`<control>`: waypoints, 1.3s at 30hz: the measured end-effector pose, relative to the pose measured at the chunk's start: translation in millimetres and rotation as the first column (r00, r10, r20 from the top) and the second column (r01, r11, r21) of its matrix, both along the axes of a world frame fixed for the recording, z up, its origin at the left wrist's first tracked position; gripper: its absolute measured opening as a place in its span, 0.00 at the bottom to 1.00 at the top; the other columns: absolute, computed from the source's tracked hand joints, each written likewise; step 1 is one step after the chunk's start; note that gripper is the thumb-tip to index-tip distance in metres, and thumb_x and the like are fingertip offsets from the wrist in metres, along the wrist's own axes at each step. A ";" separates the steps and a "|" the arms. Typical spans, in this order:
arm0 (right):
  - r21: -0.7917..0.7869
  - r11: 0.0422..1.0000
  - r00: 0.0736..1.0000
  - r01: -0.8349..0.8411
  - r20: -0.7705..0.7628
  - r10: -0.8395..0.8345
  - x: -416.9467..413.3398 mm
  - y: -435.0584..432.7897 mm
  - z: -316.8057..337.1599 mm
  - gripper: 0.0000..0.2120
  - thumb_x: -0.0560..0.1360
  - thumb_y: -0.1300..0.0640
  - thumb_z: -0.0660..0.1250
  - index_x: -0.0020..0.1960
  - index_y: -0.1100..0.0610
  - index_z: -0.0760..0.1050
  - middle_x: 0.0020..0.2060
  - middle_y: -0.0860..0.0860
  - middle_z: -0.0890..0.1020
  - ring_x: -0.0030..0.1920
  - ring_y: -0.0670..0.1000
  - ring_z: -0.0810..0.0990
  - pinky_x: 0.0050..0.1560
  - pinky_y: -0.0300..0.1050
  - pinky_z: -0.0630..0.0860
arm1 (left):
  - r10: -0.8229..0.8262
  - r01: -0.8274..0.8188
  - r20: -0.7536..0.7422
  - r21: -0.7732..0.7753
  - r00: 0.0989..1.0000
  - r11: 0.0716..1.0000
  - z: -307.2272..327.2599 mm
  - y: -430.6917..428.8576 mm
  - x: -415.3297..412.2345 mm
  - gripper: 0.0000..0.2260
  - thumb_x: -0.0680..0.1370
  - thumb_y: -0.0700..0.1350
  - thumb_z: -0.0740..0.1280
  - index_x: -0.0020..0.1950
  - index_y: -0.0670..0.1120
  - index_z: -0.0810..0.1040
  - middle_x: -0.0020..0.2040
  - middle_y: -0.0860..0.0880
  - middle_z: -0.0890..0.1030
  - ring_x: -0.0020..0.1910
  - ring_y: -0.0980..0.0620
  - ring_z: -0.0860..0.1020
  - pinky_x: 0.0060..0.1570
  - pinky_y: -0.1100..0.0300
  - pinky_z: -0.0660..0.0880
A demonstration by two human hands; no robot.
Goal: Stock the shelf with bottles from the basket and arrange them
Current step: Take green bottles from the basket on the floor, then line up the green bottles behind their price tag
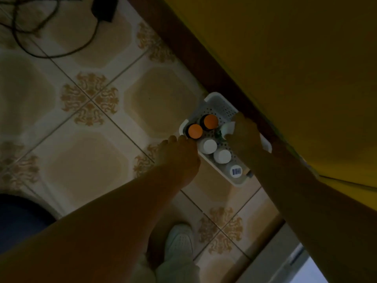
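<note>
A white perforated basket [216, 103] stands on the tiled floor against a dark wooden edge. Inside it stand two dark bottles with orange caps [211, 121] [195, 131], two with white caps [210, 146] [222, 156], and a lid with a barcode sticker [236, 171]. My right hand [243, 139] reaches into the basket and is closed around a white bottle with a green part [226, 128]. My left hand [178, 156] hovers at the basket's left rim, fingertips by the nearer orange cap, holding nothing. The shelf is not in view.
A yellow surface [295, 68] with a brown wooden edge [204, 66] fills the upper right, right over the basket. Black cables and an adapter [104, 9] lie on the floor at the top left. A white shoe [179, 242] stands below the basket.
</note>
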State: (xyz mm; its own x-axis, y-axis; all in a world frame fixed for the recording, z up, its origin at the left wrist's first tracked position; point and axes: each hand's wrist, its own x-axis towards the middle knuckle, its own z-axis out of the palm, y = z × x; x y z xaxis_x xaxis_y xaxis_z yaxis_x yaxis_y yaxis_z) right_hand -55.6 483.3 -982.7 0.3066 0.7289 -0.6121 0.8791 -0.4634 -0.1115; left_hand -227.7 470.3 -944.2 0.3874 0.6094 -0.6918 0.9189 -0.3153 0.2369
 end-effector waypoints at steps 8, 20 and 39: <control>-0.049 0.998 0.999 -0.044 0.006 0.045 -11.3 -3.6 -36.2 0.22 0.79 0.61 0.63 0.70 0.63 0.61 0.67 0.62 0.69 0.66 0.59 0.69 0.62 0.49 0.68 | -0.013 0.013 -0.018 0.017 1.000 1.000 -22.4 3.8 5.5 0.18 0.81 0.53 0.56 0.67 0.44 0.66 0.62 0.45 0.71 0.62 0.44 0.69 0.60 0.52 0.66; -0.040 0.939 0.937 -0.342 0.058 0.344 -16.5 23.0 106.2 0.17 0.82 0.55 0.57 0.69 0.61 0.63 0.63 0.59 0.72 0.55 0.57 0.73 0.53 0.47 0.67 | 0.061 -0.059 -0.020 0.071 0.998 0.996 84.6 3.0 -7.0 0.17 0.81 0.53 0.56 0.64 0.45 0.67 0.61 0.45 0.71 0.61 0.43 0.69 0.57 0.52 0.67; 0.373 0.827 0.907 -0.421 0.161 0.390 -79.8 62.1 683.8 0.16 0.80 0.58 0.60 0.66 0.60 0.67 0.62 0.59 0.73 0.57 0.59 0.76 0.42 0.46 0.67 | 0.093 -0.131 0.100 0.491 0.991 0.862 577.6 40.4 -41.5 0.16 0.81 0.55 0.56 0.59 0.44 0.70 0.57 0.44 0.73 0.55 0.43 0.73 0.47 0.53 0.70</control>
State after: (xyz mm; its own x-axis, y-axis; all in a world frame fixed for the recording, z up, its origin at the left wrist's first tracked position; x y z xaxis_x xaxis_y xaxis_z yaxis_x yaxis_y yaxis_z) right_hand -135.4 545.4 -298.9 -0.0365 0.9705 -0.2385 0.9911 0.0045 -0.1334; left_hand -269.2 510.7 -366.6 0.3321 0.9064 -0.2612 0.9420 -0.3041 0.1422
